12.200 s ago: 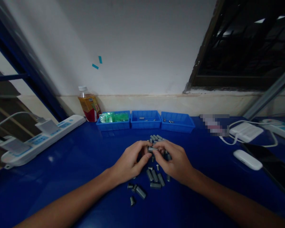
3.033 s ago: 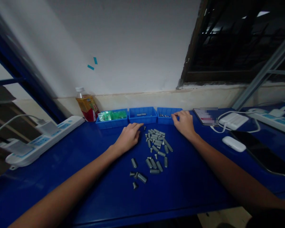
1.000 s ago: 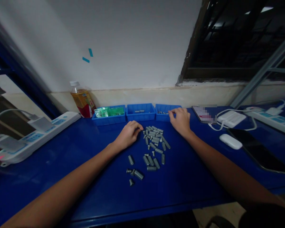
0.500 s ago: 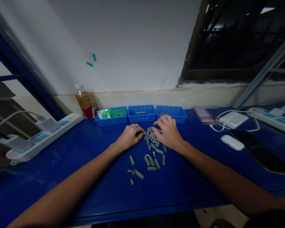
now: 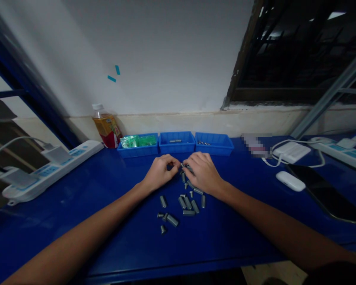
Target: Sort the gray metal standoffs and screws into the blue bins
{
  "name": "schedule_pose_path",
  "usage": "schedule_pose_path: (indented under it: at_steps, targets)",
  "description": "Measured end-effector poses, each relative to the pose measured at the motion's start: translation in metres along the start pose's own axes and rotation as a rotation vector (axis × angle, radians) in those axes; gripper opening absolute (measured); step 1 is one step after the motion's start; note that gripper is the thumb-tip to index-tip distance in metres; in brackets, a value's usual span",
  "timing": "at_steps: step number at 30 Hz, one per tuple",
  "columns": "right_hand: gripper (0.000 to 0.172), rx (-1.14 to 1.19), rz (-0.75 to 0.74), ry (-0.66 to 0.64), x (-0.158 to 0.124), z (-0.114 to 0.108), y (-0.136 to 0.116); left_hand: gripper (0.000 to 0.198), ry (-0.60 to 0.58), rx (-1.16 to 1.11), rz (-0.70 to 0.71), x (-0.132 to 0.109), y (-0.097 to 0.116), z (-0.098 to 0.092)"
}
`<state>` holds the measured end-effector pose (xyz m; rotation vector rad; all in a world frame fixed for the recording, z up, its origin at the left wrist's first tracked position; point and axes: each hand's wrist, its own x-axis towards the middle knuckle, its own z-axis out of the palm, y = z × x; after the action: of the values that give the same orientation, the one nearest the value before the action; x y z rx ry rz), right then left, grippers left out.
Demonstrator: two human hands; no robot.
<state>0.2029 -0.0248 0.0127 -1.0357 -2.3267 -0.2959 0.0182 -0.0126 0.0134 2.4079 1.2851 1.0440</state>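
Observation:
Over the back of a heap of metal parts, my left hand (image 5: 162, 171) and my right hand (image 5: 203, 173) meet almost fingertip to fingertip. Thumb and fingers of my left hand are pinched together. The right hand's fingers are curled. A small shiny metal piece shows between the fingertips, too small to name, and whatever each hand grips is hidden. Grey hex standoffs (image 5: 188, 203) lie in front of the hands, with short screws (image 5: 163, 229) among them. Nearer to me at left lie another standoff (image 5: 172, 220) and a few screws. My right hand covers part of the heap.
Three blue bins stand by the wall: the left bin (image 5: 139, 152) holds green packets, the middle bin (image 5: 177, 148) standoffs, the right bin (image 5: 215, 149) small screws. A bottle (image 5: 106, 128) and power strip (image 5: 52, 171) are at left; a white case (image 5: 290, 181) and phone (image 5: 329, 194) at right.
My right hand has moved left and toward me, away from the right bin, closing the gap to my left hand. Its fingers have curled over the heap. The left hand has barely moved.

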Motion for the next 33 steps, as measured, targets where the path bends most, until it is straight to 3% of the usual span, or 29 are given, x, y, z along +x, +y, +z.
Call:
schedule_pose_path:
  at_steps: [5,13,20,24,30,33]
  targets:
    - [0.012,0.049,0.019,0.017,-0.001,0.005,0.003,0.012,-0.009,-0.066,-0.036,-0.002,0.006,0.001]
    - [0.014,0.165,0.088,0.054,-0.001,0.007,0.008,0.019,0.006,0.017,0.077,-0.005,0.001,0.004]
    - [0.017,0.199,0.06,0.036,0.0,0.006,0.007,0.01,-0.048,0.047,0.094,-0.006,0.004,0.003]
    - [0.01,0.218,0.042,0.036,0.0,0.004,0.008,0.008,-0.035,0.043,0.079,-0.006,0.005,0.003]
    - [0.013,0.16,-0.072,0.002,0.001,-0.002,0.006,0.01,-0.029,0.004,0.055,-0.007,0.007,0.002]
    - [0.015,0.105,-0.076,0.003,0.003,-0.005,0.017,0.016,-0.067,0.006,0.052,-0.007,0.005,0.004]
